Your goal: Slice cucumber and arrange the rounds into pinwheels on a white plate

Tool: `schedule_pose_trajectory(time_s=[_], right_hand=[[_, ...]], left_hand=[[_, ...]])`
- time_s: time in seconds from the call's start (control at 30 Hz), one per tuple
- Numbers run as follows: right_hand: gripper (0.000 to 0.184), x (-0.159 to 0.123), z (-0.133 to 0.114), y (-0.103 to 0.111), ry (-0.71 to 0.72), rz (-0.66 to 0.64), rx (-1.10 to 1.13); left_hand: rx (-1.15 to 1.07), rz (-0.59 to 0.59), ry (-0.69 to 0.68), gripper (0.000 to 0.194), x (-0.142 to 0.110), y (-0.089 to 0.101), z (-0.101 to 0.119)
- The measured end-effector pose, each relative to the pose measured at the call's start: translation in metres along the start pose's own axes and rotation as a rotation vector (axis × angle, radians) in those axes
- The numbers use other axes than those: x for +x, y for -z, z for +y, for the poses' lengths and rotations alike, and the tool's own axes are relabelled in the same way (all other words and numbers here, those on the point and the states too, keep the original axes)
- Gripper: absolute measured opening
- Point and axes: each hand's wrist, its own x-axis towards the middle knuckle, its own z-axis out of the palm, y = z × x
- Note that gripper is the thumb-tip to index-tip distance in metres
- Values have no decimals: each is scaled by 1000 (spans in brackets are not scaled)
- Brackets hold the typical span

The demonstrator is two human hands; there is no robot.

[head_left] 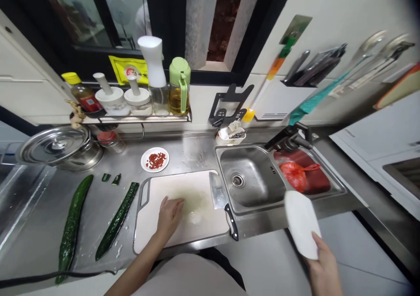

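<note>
My right hand [323, 261] grips a white plate [302, 221] by its near edge, holding it tilted in the air to the right of the sink's front edge. My left hand [170, 215] rests on the cutting board [203, 228], holding nothing, its thumb and fingers apart and slightly bent. A damp greenish patch marks the board beside that hand. Along the board's right side lies a kitchen knife [218, 193] with a black handle. Two cucumbers, one whole [72, 226] and one trimmed [117, 221], lie left of the board near two cut ends [116, 180].
Behind the board stands a small plate [157, 149] with chopped red pieces. A double sink [252, 204] holds a red plastic bag [293, 175] in its right basin. A lidded pot [82, 156] stands at left, below a condiment shelf [144, 120]. A black cable [82, 273] crosses the front left.
</note>
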Motion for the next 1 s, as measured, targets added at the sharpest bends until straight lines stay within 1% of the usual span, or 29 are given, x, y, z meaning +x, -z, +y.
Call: schedule_pose_trajectory(time_s=[0.1,0.13,0.2,0.23,0.3,0.33,0.4,0.47,0.5,0.57,0.63,0.7,0.77,0.87,0.93,1.0], right_hand=[[39,2,17,-57,-29,-425,-143],[39,-1,23,-76,-40,-512,-187],[36,-15,34,-114,-62,-622,-252],[34,-24,39,-133,-70,-662,-290],[33,-44,48,-169,-53,-798,-363],[32,-55,52,-186,-37,-885,-391],[29,-76,58,-218,-7,-1025,-459],[26,-96,63,-248,34,-1125,-520],[25,-105,65,-262,53,-1184,-554],[23,-123,70,-285,98,-1244,-606],[27,-137,75,-299,131,-1253,-574],[30,-145,84,-302,151,-1266,-532],[33,-149,95,-296,202,-1267,-602],[42,-147,113,-282,311,-1239,-809],[45,-145,124,-276,347,-1245,-856],[47,-144,133,-275,363,-1263,-855]], left_hand=[[-145,-30,168,38,7,-14,7],[-207,-42,230,40,12,-19,9],[-346,-61,332,43,26,-28,13],[-400,-42,377,43,36,-32,15],[-493,-6,479,44,59,-37,18],[-546,-15,532,46,71,-37,18],[-670,-87,618,50,93,-37,19],[-776,-181,646,51,109,-36,16],[-817,-204,651,51,114,-35,14],[-877,-181,654,49,121,-33,9],[-923,-93,657,47,125,-33,2],[-956,0,654,46,129,-33,-5],[-968,72,655,45,133,-34,-12],[-958,148,668,41,137,-33,-21],[-956,173,666,37,137,-34,-27],[-964,181,662,35,135,-34,-31]])
